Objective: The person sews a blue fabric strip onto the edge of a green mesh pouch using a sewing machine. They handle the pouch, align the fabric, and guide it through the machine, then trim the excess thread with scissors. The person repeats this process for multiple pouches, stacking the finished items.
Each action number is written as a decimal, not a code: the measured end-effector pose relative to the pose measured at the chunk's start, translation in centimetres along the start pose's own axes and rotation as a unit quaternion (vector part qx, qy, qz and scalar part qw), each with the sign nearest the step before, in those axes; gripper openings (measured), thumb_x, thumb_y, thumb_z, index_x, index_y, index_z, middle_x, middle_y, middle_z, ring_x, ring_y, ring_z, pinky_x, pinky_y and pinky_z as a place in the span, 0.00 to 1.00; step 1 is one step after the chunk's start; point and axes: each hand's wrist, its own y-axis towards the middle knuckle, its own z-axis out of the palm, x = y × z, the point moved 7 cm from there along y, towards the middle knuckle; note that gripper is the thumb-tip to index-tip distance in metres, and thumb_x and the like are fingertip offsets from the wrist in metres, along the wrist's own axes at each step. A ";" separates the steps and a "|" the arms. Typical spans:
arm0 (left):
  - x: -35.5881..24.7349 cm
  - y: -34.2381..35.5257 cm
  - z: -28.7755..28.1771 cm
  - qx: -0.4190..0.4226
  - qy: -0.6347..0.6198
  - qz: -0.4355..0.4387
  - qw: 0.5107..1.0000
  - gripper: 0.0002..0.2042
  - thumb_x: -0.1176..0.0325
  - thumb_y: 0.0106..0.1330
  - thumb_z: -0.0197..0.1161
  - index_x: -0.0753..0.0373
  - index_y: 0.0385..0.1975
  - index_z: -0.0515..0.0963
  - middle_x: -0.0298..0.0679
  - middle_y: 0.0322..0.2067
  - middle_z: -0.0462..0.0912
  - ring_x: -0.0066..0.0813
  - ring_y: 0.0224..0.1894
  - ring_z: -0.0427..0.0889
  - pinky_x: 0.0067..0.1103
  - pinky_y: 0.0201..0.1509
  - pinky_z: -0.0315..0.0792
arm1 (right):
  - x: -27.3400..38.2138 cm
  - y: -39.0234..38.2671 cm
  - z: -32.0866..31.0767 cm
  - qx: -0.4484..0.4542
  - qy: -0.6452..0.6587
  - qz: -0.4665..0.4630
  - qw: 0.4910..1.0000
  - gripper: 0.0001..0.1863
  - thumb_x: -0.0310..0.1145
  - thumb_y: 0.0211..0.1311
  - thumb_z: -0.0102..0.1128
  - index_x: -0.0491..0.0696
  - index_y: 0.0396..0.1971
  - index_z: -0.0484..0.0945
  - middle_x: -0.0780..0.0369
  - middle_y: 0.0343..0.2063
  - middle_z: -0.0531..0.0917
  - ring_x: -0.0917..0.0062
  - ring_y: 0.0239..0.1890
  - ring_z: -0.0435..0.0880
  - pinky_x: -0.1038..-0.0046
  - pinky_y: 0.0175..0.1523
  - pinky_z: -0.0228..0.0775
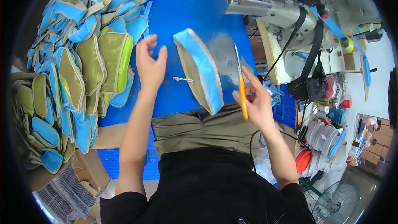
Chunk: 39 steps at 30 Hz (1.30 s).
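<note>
My right hand point(259, 103) holds a pair of orange-handled scissors point(242, 93), their narrow blades pointing away from me. To the left of them, a curved strip of blue and tan fabric point(203, 70) lies on the blue tabletop point(182, 6), its near end by the front edge. A small twisted silvery piece point(183, 79) rests against its left side. My left hand point(151, 64) is raised over the table with fingers apart, holding nothing. It is between the strip and a heap of sewn pieces point(117, 58) with green mesh and blue fabric.
More blue and tan strips point(78, 12) are heaped at the far left. A sewing machine point(265, 6) stands at the far right, with black straps hanging from it. Below the heap, a cardboard box point(89, 170) holds stacked grey pieces. A fan point(338, 203) stands at the lower right.
</note>
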 end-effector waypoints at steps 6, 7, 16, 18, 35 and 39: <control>-1.6 -3.2 0.5 0.018 0.112 0.083 0.990 0.23 0.72 0.59 0.70 0.66 0.56 0.76 0.49 0.58 0.76 0.45 0.57 0.78 0.34 0.60 0.74 | -1.8 3.2 0.7 0.002 -0.249 -0.072 0.966 0.25 0.40 0.58 0.74 0.49 0.55 0.82 0.55 0.46 0.81 0.58 0.42 0.85 0.61 0.44 0.78; -1.9 -3.2 0.6 0.018 0.085 0.076 0.993 0.24 0.73 0.60 0.71 0.63 0.57 0.76 0.45 0.57 0.77 0.38 0.55 0.78 0.32 0.60 0.72 | -0.9 3.7 0.4 -0.042 -0.232 -0.118 0.965 0.24 0.39 0.58 0.74 0.48 0.53 0.83 0.55 0.45 0.81 0.59 0.43 0.85 0.62 0.45 0.78; -0.3 -7.0 2.7 0.033 0.291 0.054 0.955 0.33 0.60 0.52 0.76 0.62 0.59 0.74 0.53 0.66 0.69 0.53 0.71 0.64 0.47 0.74 0.54 | 3.1 7.0 9.6 0.220 0.522 0.073 0.821 0.29 0.36 0.68 0.66 0.39 0.65 0.72 0.59 0.40 0.86 0.73 0.39 0.86 0.69 0.49 0.78; -0.2 -7.3 2.8 0.037 0.311 0.051 0.948 0.33 0.59 0.51 0.76 0.62 0.58 0.74 0.53 0.68 0.68 0.53 0.73 0.62 0.48 0.75 0.52 | 5.9 4.4 6.6 0.210 0.633 0.056 0.743 0.25 0.33 0.71 0.60 0.40 0.64 0.71 0.62 0.39 0.84 0.76 0.40 0.83 0.71 0.50 0.76; -2.7 -1.6 -2.2 0.130 -0.214 -0.150 0.956 0.14 0.72 0.69 0.63 0.67 0.52 0.75 0.49 0.57 0.83 0.32 0.53 0.84 0.26 0.55 0.78 | -3.2 -0.8 -1.0 0.092 0.822 0.140 0.544 0.19 0.31 0.74 0.53 0.42 0.61 0.75 0.70 0.26 0.78 0.80 0.32 0.80 0.67 0.54 0.76; -3.2 -7.1 2.5 0.150 -0.682 -0.351 0.624 0.36 0.40 0.71 0.59 0.68 0.64 0.68 0.53 0.67 0.72 0.47 0.66 0.74 0.42 0.67 0.71 | -2.6 -0.5 3.0 0.067 0.829 0.162 0.530 0.18 0.33 0.76 0.51 0.43 0.60 0.75 0.66 0.34 0.84 0.76 0.41 0.84 0.67 0.56 0.76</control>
